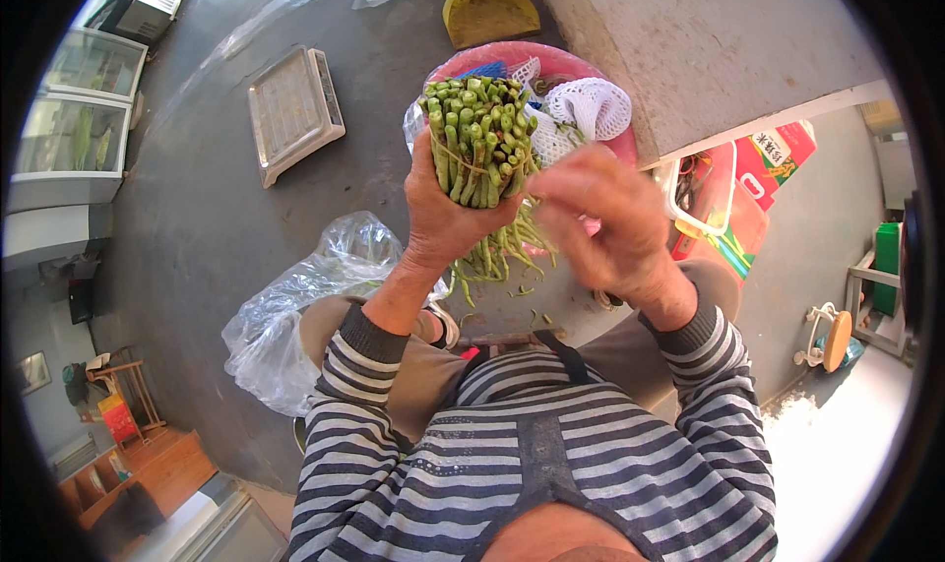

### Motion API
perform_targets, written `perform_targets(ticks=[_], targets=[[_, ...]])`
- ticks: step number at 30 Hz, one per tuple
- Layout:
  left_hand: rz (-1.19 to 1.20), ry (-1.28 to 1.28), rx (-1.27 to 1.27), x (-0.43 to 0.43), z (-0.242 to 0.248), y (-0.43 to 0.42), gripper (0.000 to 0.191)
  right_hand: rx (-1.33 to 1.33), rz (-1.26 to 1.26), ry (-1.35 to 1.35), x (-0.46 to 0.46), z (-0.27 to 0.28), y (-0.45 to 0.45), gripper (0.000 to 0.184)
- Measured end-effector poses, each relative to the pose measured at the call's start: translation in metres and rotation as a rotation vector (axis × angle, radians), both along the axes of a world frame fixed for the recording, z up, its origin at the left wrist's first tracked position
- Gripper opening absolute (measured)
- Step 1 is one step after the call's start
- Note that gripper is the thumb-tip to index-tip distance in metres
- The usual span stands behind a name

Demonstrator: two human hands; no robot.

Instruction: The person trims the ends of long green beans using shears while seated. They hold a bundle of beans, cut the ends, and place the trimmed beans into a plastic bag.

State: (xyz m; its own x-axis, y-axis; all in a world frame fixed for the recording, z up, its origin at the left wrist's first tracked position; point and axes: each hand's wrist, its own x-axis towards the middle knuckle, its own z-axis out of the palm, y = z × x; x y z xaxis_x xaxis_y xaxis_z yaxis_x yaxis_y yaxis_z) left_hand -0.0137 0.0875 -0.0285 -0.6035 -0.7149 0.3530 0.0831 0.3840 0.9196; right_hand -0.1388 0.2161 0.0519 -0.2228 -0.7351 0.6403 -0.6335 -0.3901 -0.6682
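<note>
My left hand is wrapped around a thick bunch of green yardlong beans, held with the cut ends facing up. A thin tan band circles the bunch near its top. The thin tails of the beans hang down below my hand. Close beside the bunch on the right is my right hand, blurred by motion with its fingers curled. Whether anything is between its fingers cannot be made out. Behind the beans stands a pink plastic basin containing white foam netting and blue netting.
A flat platform scale sits on the floor to the left. Clear plastic bags lie by my left knee. A concrete ledge juts in at upper right, above a plastic tub and a red printed bag. A yellow dustpan lies beyond the basin.
</note>
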Motion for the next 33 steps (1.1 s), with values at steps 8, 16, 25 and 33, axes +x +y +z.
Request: perform_targets(ticks=[8, 16, 25, 33], targets=[[-0.023, -0.119, -0.154, 0.003, 0.005, 0.006, 0.083, 0.041, -0.036, 0.021, -0.016, -0.002, -0.009, 0.017], [-0.031, -0.135, -0.221, 0.003, -0.007, 0.004, 0.089, 0.204, -0.13, 0.015, -0.017, 0.0, -0.005, 0.016], [-0.056, -0.13, -0.255, 0.006, -0.012, 0.003, 0.093, 0.264, -0.06, -0.024, -0.025, 0.004, -0.001, 0.016], [-0.068, -0.203, -0.284, 0.008, -0.015, 0.002, 0.091, 0.264, -0.038, 0.129, -0.03, -0.003, 0.0, 0.019]])
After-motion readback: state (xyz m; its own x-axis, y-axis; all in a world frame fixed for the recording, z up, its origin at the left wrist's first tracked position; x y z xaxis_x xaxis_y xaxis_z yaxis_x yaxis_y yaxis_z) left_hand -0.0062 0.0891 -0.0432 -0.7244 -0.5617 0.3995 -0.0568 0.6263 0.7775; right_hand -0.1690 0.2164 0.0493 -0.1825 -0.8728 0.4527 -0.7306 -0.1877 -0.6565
